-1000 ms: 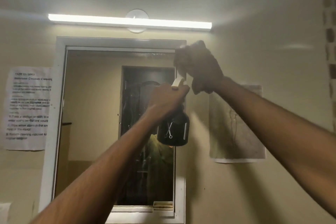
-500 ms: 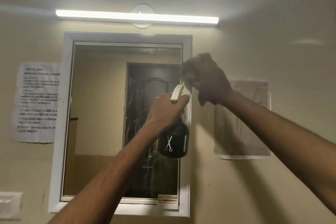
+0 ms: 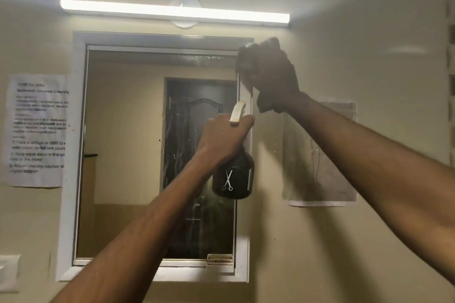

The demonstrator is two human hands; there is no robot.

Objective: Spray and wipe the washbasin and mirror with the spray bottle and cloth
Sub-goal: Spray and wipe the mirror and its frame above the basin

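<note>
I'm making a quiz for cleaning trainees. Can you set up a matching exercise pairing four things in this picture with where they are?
Things:
1. black spray bottle with a scissors logo
2. dark crumpled cloth
3. long lit tube light
4. printed white paper sheet

Places:
A. above the mirror
B. wall left of the mirror
C. in the left hand
D. at the mirror's top right corner

Pairs: 1-C, 2-D, 3-A, 4-B

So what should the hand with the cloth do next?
Probably drag the cloth down the mirror's right edge. The right hand presses it at the top right corner, and streaks still show lower on the glass. The left hand holds the spray bottle.
</note>
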